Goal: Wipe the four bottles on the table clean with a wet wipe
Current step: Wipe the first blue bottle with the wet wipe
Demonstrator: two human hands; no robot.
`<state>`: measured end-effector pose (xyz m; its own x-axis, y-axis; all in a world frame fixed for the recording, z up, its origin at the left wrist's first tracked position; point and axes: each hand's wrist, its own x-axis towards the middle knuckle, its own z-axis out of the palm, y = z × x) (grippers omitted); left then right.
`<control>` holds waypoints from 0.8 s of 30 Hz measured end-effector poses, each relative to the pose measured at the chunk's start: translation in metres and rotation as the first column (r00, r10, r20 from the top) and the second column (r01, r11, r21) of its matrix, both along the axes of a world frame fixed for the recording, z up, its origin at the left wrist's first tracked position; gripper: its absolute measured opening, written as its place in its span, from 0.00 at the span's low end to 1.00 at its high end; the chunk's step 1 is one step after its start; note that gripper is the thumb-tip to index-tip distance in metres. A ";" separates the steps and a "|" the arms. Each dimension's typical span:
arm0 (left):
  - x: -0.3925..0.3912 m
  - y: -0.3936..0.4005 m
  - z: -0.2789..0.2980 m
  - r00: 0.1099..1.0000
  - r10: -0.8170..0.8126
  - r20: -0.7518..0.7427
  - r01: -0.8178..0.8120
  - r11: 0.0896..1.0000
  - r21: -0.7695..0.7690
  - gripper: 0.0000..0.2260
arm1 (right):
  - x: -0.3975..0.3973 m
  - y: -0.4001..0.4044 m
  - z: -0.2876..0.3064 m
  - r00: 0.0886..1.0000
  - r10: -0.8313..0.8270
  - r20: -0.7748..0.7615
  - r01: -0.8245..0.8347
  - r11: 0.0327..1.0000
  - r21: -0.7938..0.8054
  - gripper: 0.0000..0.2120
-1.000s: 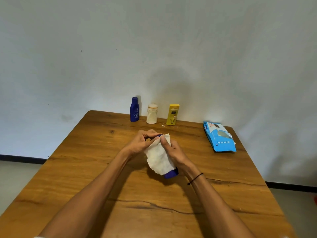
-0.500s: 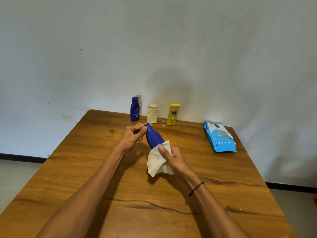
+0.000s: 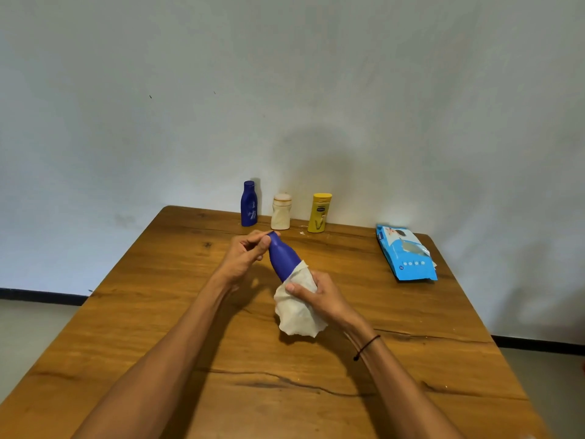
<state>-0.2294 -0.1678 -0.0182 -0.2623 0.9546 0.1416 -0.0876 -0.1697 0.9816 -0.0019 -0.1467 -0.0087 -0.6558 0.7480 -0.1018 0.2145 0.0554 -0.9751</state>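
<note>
One blue bottle [image 3: 282, 258] is up between our hands, above the middle of the tabletop [image 3: 158, 312], long axis slanting from its far-left end down toward us on the right. Our left hand [image 3: 245, 259] pinches that far end with curled fingers; our right hand [image 3: 316, 294] wraps the wet wipe [image 3: 297, 318] around the near end, so it's best placed to slide along the body. Three more bottles, dark blue [image 3: 248, 203], cream [image 3: 281, 211] and yellow [image 3: 320, 212], stand well beyond at the wall edge, wipe pack [image 3: 406, 253] off right.
</note>
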 end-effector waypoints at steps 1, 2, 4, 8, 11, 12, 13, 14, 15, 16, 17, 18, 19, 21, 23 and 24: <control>-0.002 0.000 -0.001 1.000 0.019 0.018 -0.019 1.000 0.005 0.25 | 0.001 -0.002 -0.003 1.000 -0.014 -0.027 0.014 1.000 -0.008 0.15; -0.003 0.000 -0.002 0.999 0.034 0.042 -0.034 0.999 0.006 0.23 | 0.001 -0.003 -0.005 0.997 -0.037 -0.069 0.035 0.999 -0.026 0.15; -0.003 0.001 -0.003 0.990 0.077 0.115 -0.077 0.997 -0.009 0.15 | -0.001 -0.005 -0.009 0.979 -0.139 -0.152 0.132 0.990 -0.056 0.17; -0.001 -0.002 -0.005 0.980 0.126 0.157 -0.121 0.992 -0.039 0.15 | -0.016 -0.009 -0.014 0.879 -0.388 -0.276 0.365 0.921 -0.134 0.15; -0.003 -0.010 -0.009 0.998 0.063 0.021 -0.062 0.997 -0.047 0.15 | -0.026 -0.006 -0.020 0.770 -0.583 -0.258 0.575 0.810 -0.116 0.17; -0.003 -0.013 -0.010 0.998 0.029 -0.054 -0.032 0.998 -0.058 0.12 | -0.029 -0.005 -0.019 0.722 -0.654 -0.224 0.657 0.750 -0.076 0.18; -0.004 -0.015 -0.010 0.992 -0.004 -0.124 -0.005 0.997 -0.074 0.11 | -0.030 -0.003 -0.018 0.669 -0.717 -0.195 0.725 0.688 -0.042 0.19; -0.005 -0.017 -0.011 0.983 -0.034 -0.182 0.017 0.996 -0.091 0.11 | -0.031 -0.001 -0.015 0.618 -0.768 -0.171 0.775 0.631 -0.035 0.20; -0.006 -0.019 -0.012 0.971 -0.051 -0.234 0.029 0.995 -0.097 0.11 | -0.031 0.000 -0.011 0.577 -0.805 -0.142 0.807 0.588 -0.053 0.22; -0.007 -0.020 -0.012 0.958 -0.064 -0.278 0.040 0.995 -0.091 0.11 | -0.031 0.001 -0.009 0.551 -0.829 -0.096 0.825 0.558 -0.084 0.24; -0.008 -0.021 -0.012 0.945 -0.076 -0.318 0.053 0.995 -0.081 0.11 | -0.030 0.002 -0.008 0.539 -0.841 -0.047 0.834 0.540 -0.108 0.26; -0.008 -0.022 -0.010 0.933 -0.085 -0.351 0.061 0.995 -0.079 0.11 | -0.029 0.004 -0.009 0.540 -0.842 -0.004 0.836 0.536 -0.117 0.28; -0.008 -0.022 -0.009 0.924 -0.091 -0.372 0.065 0.995 -0.080 0.11 | -0.029 0.004 -0.010 0.543 -0.839 0.007 0.835 0.539 -0.111 0.30; -0.007 -0.023 -0.004 0.924 -0.066 -0.376 0.046 0.997 -0.061 0.10 | -0.029 0.001 -0.014 0.576 -0.813 -0.085 0.813 0.580 -0.048 0.29; -0.008 -0.023 0.000 0.935 -0.024 -0.354 0.018 1.000 -0.020 0.12 | -0.026 -0.007 -0.018 0.659 -0.726 -0.196 0.749 0.659 0.076 0.20; -0.009 -0.023 0.001 0.938 -0.009 -0.346 0.010 1.000 -0.001 0.15 | -0.023 -0.011 -0.020 0.718 -0.657 -0.228 0.693 0.705 0.149 0.14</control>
